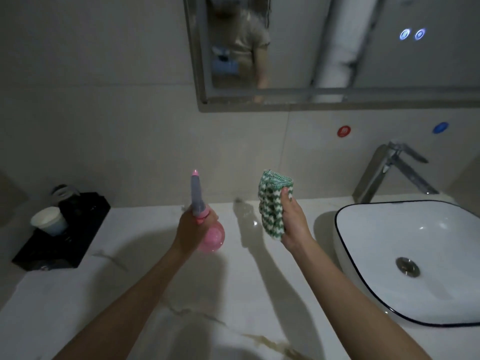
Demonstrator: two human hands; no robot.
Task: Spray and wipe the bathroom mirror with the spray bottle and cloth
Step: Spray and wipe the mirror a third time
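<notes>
**Inspector:** Dim bathroom. Pale tiled wall, white marbled counter [233, 294] running the full width. Start at its left edge.

**Assistant:** A black tray [62, 237] sits by the left edge toward the back, with a white cup [49, 220] on it. Behind the cup is a dark object with something pale on top; too blurred to identify.

**Inspector:** The hands?

**Assistant:** The left hand [193, 229] is clenched round the neck of the pink spray bottle [205, 224], raised above the counter's middle, grey nozzle pointing up toward the wall. The fingers cover the trigger, so whether it is pressed cannot be told. The right hand [293, 222] grasps the green-and-white cloth [272, 206], bunched, thumb across its front, held just right of the bottle and apart from it.

**Inspector:** The mirror?

**Assistant:** The mirror [337, 48] hangs on the wall above, cut off at the top and right edges. Its reflection of the person is smeared and unclear. Two small lit icons glow at its upper right.

**Inspector:** Right end?

**Assistant:** A white basin [389, 294] with a dark rim sits on the counter's right end, partly out of frame. A chrome faucet [389, 170] stands behind it, with red and blue wall markers above.
</notes>
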